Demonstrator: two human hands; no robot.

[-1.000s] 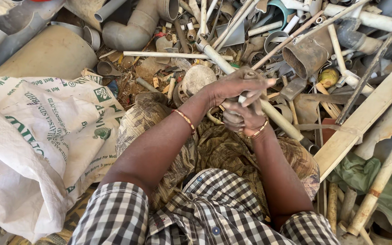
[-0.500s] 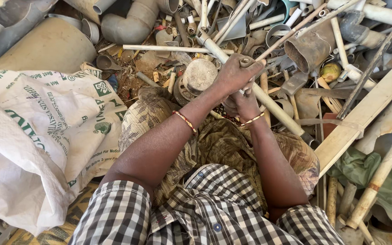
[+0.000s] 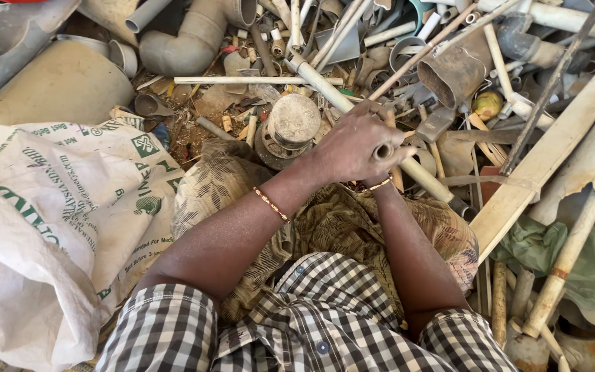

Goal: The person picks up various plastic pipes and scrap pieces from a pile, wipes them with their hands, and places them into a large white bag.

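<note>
A white woven sack [image 3: 49,207] fills nine o'clock, beside scrap pipes. A long pale pipe [image 3: 325,86] runs from twelve toward four o'clock. The left hand [image 3: 352,146] is wrapped around its short open-ended piece [image 3: 382,151] — the right hand [image 3: 388,178] sits mostly hidden beneath, grip unclear

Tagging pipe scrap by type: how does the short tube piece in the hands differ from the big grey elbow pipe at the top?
The short tube piece is narrow and looks straight; the grey elbow pipe is wide and bent. The tube is gripped in the left hand, open end toward the camera, with the right hand mostly hidden beneath; the elbow lies loose in the scrap pile. The tube looks tan, the elbow grey. Both are hollow and dusty.
</note>
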